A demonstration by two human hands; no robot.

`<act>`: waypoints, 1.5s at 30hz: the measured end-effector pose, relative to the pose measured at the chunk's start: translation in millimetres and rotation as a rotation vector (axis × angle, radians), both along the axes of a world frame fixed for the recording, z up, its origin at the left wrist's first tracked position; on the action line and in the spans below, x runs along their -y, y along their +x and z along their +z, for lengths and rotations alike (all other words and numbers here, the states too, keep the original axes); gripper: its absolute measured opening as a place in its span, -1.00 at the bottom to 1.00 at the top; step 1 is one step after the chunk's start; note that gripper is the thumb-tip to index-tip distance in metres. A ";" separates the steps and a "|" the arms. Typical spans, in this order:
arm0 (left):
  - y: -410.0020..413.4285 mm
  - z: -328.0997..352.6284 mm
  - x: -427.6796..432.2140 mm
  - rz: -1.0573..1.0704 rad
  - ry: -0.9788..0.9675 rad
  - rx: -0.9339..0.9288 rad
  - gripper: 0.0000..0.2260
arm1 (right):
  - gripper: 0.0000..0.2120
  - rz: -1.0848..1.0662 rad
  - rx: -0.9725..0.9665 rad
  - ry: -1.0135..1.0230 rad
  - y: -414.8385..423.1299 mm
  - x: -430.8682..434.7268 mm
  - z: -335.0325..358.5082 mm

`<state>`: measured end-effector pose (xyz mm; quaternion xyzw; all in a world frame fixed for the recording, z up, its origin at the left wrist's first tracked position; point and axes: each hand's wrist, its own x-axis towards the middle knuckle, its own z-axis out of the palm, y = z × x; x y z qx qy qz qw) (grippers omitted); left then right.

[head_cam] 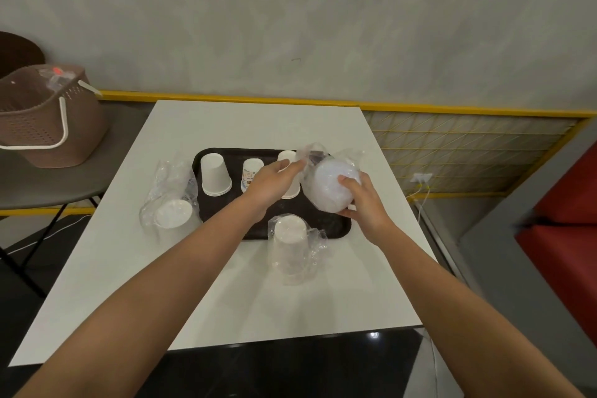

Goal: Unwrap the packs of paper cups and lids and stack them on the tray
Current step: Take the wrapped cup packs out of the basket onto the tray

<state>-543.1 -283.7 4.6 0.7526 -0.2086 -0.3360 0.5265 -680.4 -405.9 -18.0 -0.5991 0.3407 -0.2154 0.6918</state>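
A dark tray (336,223) lies on the white table (258,300). On it stand a stack of white cups (214,178) upside down, a printed cup stack (252,174) and another white stack (288,159) partly hidden behind my left hand. My right hand (363,200) grips a wrapped pack of white lids (332,186) above the tray's right side. My left hand (274,179) pinches the loose clear wrap (310,155) at the pack's top. A wrapped cup pack (290,242) stands at the tray's near edge. Another wrapped pack (172,203) lies left of the tray.
A brown perforated basket (48,116) with white handles sits on a grey side table (64,184) at the left. A yellow rail (452,107) and grid panel run behind the table. A red seat (568,213) is at the right, with cables on the floor.
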 end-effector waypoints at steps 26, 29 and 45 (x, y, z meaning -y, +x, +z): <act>-9.4 -30.5 -24.0 -0.478 0.345 0.279 -0.42 | -0.53 0.111 -0.718 -0.224 -50.1 -4.4 -104.8; -9.4 -30.3 -24.8 -0.480 0.347 0.288 -0.43 | -0.52 0.117 -0.746 -0.228 -49.1 -3.6 -105.1; -10.4 -21.3 -29.9 -0.454 0.356 0.286 -0.36 | -0.41 -0.076 -0.625 -0.512 -30.2 -7.5 -66.2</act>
